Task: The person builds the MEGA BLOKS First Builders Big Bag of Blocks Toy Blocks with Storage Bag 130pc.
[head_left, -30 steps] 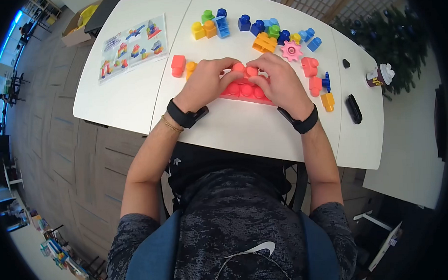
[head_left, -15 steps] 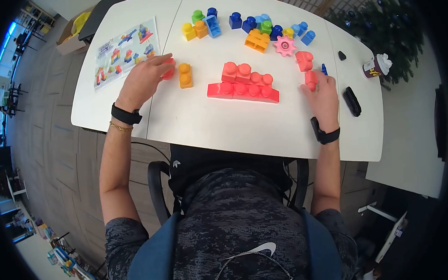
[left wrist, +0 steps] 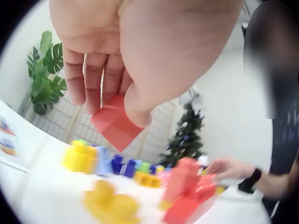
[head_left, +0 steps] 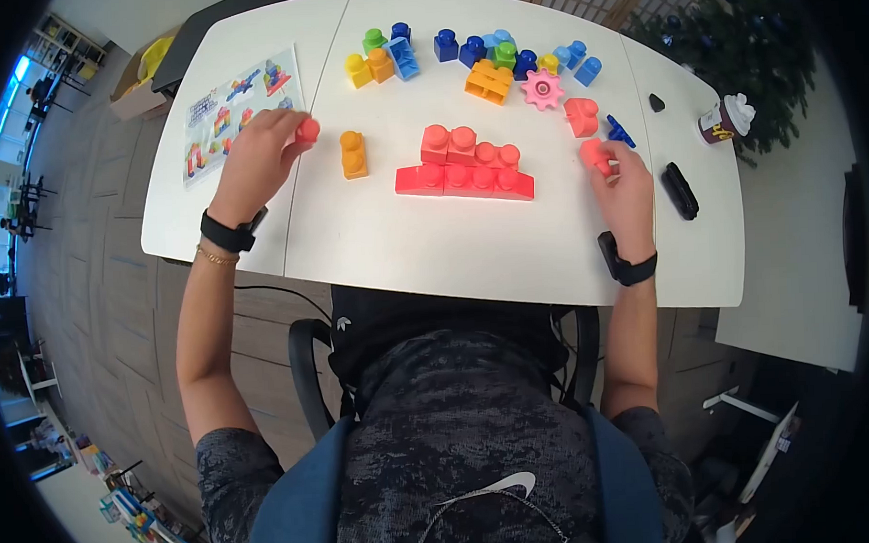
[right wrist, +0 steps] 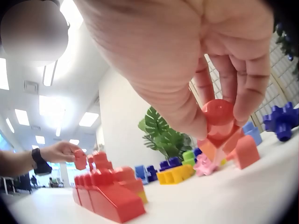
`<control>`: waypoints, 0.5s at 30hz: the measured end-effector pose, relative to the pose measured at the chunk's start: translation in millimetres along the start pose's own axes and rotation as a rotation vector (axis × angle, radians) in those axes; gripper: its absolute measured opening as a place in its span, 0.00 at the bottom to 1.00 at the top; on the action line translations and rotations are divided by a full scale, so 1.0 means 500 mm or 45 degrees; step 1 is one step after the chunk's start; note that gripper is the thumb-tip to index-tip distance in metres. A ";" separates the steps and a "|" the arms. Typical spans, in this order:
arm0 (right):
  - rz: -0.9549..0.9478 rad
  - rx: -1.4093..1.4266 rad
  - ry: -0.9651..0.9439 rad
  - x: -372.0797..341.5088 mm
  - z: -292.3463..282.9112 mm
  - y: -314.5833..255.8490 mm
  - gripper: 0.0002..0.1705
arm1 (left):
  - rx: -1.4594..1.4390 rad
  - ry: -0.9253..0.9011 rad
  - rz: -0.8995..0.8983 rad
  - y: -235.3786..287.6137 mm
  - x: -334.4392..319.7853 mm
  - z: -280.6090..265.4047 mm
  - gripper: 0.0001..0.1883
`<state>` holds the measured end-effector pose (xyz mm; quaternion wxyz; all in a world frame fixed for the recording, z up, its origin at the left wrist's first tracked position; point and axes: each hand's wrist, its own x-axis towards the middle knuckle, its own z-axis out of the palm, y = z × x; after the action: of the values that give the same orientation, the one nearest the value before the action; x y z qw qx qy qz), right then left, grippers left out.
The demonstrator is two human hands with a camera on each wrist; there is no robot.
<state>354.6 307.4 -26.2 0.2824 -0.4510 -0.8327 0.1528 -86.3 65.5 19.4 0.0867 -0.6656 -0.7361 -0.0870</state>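
"From the head view, what do you hold?"
"My left hand (head_left: 254,168) pinches the left block (head_left: 307,130) near the sheet (head_left: 200,136); my right hand (head_left: 628,196) pinches the right block (head_left: 594,155). The red build (head_left: 465,177) stands on the tabletop (head_left: 405,249) between my hands, probably there so both can reach it."
"And the left wrist view?"
"Thumb and fingers grip the left block's sides, I think to leave its lower end uncovered. The orange block (left wrist: 112,206) sits between that hand and the build, obstructing any low, straight path."
"The right wrist view?"
"My fingers grip the right block's round top, likely as a handy knob. A loose block (right wrist: 245,152) and blue gear (right wrist: 281,121) lie close by. Whether the right block touches the tabletop, I can't tell."
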 end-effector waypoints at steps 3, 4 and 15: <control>0.016 0.287 -0.042 0.003 -0.037 -0.052 0.23 | -0.758 0.389 0.000 0.086 0.028 -0.037 0.18; 0.015 0.284 -0.046 0.006 -0.048 -0.071 0.23 | -0.848 0.466 0.035 0.116 0.044 -0.030 0.19; -0.499 0.230 -0.485 0.060 -0.061 -0.198 0.37 | -0.946 -0.081 0.241 0.310 0.205 0.056 0.18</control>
<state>294.5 278.3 58.3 0.1843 -0.2176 -0.9251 0.2509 57.4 186.3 19.2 -0.1758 -0.7190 -0.5921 -0.3187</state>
